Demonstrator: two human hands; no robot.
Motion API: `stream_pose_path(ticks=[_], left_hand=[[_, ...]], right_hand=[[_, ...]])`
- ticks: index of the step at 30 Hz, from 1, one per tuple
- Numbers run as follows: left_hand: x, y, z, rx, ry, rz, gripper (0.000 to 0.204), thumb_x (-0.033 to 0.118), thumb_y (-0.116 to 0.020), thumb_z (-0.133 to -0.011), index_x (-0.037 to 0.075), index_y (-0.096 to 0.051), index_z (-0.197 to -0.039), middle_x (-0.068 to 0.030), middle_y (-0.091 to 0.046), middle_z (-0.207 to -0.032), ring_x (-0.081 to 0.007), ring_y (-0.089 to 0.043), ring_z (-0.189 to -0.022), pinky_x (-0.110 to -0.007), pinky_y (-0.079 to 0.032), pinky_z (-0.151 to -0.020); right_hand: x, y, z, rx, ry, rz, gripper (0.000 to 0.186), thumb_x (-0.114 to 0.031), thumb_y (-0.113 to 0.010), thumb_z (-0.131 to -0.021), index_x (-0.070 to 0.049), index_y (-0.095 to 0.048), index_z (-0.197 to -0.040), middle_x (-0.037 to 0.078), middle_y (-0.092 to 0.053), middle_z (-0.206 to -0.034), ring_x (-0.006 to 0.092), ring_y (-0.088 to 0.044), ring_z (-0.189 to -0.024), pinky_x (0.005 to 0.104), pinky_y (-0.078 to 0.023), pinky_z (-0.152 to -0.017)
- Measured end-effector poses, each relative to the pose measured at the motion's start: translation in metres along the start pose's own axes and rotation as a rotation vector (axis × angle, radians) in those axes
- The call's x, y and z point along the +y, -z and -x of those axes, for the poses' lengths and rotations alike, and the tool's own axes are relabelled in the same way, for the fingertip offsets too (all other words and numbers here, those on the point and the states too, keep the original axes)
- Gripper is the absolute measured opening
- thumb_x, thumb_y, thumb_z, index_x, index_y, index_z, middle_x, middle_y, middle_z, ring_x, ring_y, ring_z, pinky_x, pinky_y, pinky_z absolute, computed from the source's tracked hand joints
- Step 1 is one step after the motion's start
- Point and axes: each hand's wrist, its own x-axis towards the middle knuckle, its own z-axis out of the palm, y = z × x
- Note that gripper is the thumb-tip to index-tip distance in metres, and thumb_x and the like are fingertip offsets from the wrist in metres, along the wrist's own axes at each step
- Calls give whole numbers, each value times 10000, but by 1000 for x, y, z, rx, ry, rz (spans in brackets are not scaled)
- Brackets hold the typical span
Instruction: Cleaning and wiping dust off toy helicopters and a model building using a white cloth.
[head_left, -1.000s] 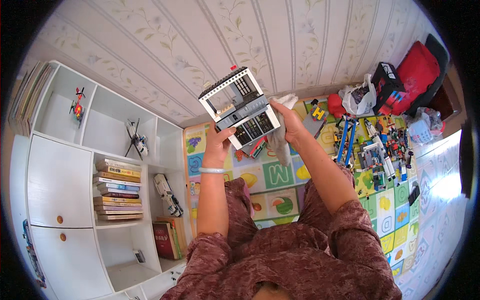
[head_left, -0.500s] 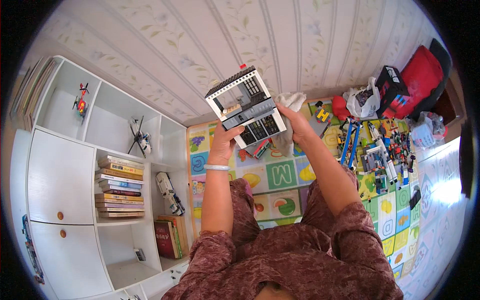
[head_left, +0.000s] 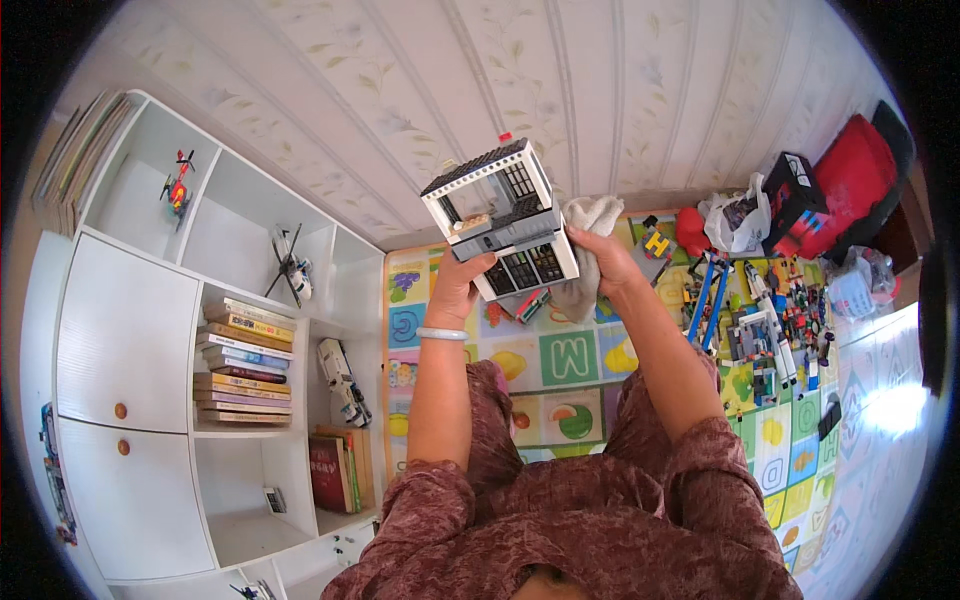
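A toy brick building (head_left: 508,232) in white, grey and black is raised in front of me, its open room facing up toward me. My left hand (head_left: 459,284) is closed on its lower left corner, the thumb lying on the front below the grey band. On the other side, my right hand (head_left: 611,264) is closed round a greyish-white cloth (head_left: 592,213) and presses it to the building's right wall. Part of the cloth hangs beneath that hand. Most fingers of both hands are hidden behind the building and the cloth.
Loose bricks and partly built toys (head_left: 770,320) lie on the patterned play mat (head_left: 568,358) to my right. Behind them stand a white plastic bag (head_left: 738,218) and a black box (head_left: 797,200). A white shelf unit (head_left: 128,330) with books (head_left: 245,355) and toy helicopters (head_left: 292,272) lines the left side.
The whole view has shifted slightly, so most things appear a little lower. Both hands keep their hold on the building and cloth, with the right hand hardly moved along the wall.
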Motion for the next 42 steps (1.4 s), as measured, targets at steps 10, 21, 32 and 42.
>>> stream_pose_path(ticks=[10,21,32,42], left_hand=[[-3,9,-3,-11,18,-42,614,118,-792,-733,21,-502,-1265,-61,-615,-1142,-182,-597,-1041,-329,-483,-918],[-21,20,-17,13,-45,-223,505,350,-596,-945,38,-431,-1307,-75,-571,-1232,-205,-571,-1125,-373,-462,-953],[-19,-29,-9,139,-52,11,515,470,-396,-998,140,-400,-1393,-71,-518,-1325,-219,-522,-1185,-440,-430,-993],[-26,0,-15,-8,42,450,604,551,-408,-925,55,-553,-1236,-148,-625,-1156,-321,-631,-985,-472,-530,-866]], right_hand=[[-2,-8,5,-30,-12,-28,407,-147,-701,-838,-12,-569,-1199,116,-659,-1088,235,-653,-963,393,-531,-863],[-4,-36,14,-13,93,23,395,-44,-695,-811,-19,-577,-1187,80,-653,-1065,199,-632,-967,344,-496,-888],[16,-61,23,124,423,228,391,20,-738,-765,2,-612,-1135,54,-651,-1047,144,-618,-941,286,-501,-829],[63,-87,40,147,663,555,293,-34,-750,-752,-23,-687,-1038,69,-682,-939,176,-636,-869,304,-500,-752]])
